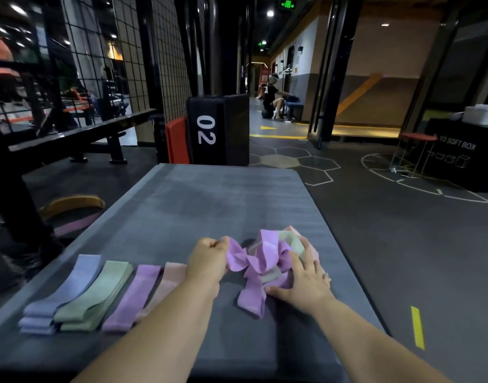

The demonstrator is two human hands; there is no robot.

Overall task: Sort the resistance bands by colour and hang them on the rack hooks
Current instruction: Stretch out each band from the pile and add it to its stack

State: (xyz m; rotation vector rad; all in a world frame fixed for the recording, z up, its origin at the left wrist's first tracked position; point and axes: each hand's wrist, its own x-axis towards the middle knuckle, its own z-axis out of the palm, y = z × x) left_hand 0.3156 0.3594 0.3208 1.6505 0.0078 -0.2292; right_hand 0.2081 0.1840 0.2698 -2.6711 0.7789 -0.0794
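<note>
On the grey mat (pixel 209 194) lies a tangled heap of bands (pixel 276 252) in purple, green and pink. My left hand (pixel 208 261) is clenched on a purple band (pixel 238 258) and stretches it out of the heap's left side. My right hand (pixel 306 280) lies flat with spread fingers on the heap's right part, pressing it down. To the left, four sorted groups lie side by side: blue-violet bands (pixel 63 294), green bands (pixel 96 294), a purple band (pixel 135 297) and a pink band (pixel 168 283), the last partly hidden by my left forearm.
A black foam box marked 02 (pixel 218 128) and a red pad (pixel 176 142) stand beyond the mat. A black bench (pixel 71 136) and a wire grid wall (pixel 143 51) are on the left. A yellow and a purple arc-shaped object (pixel 71 205) lie by the mat's left edge. A person (pixel 273 98) sits far back.
</note>
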